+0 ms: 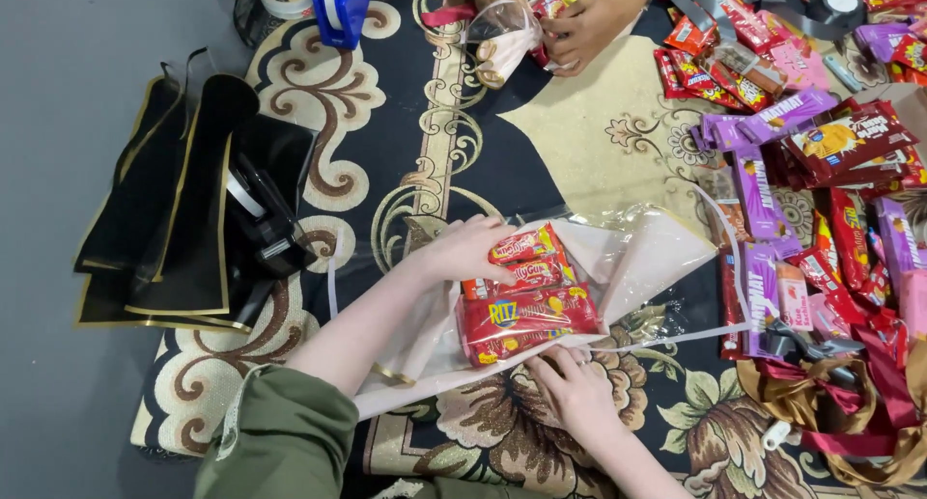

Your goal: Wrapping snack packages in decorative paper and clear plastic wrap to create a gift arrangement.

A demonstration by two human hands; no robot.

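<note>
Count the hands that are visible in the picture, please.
3: left hand on the red snack packs, right hand at the wrapping sheet's near edge, another person's hand at top.
</note>
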